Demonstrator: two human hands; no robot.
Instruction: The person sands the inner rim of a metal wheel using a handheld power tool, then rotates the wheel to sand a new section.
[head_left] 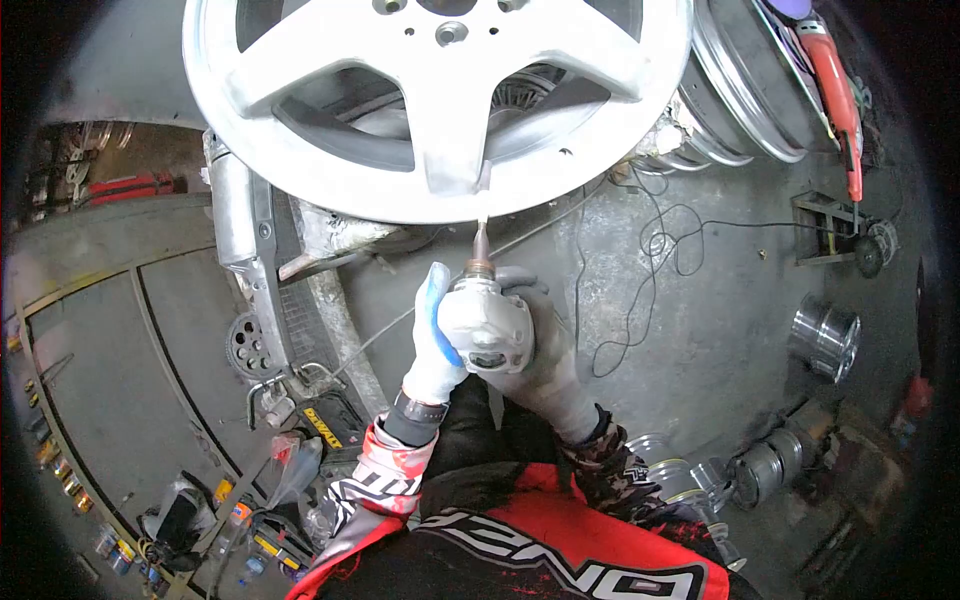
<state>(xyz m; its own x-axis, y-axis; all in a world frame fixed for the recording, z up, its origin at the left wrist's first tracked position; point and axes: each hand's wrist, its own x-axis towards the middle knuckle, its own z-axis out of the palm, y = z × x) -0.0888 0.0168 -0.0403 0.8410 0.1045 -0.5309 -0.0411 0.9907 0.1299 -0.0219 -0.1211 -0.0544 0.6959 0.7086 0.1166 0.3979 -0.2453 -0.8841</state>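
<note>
The left hand (436, 335), in a white and blue glove, is reaching forward from a red and black sleeve and closing tightly round the left side of a dust-coated die grinder (487, 325). The right hand (545, 350), in a grey glove, is wrapping the tool's other side from below, fingers closed on it. Both wrists are angling up towards an alloy wheel (440, 110) that is standing on a metal stand (245, 230). The grinder's pointed bit (481, 240) is touching the wheel's lower rim edge, at the foot of one spoke.

A black cable (650, 250) is lying looped on the concrete floor (700, 320), near its right edge, with bare rims (825, 338) beyond it. An orange power tool (838, 95) is resting at the upper right corner. Small bottles (115, 555) are lining the floor's lower left corner; their contents are too small to tell.
</note>
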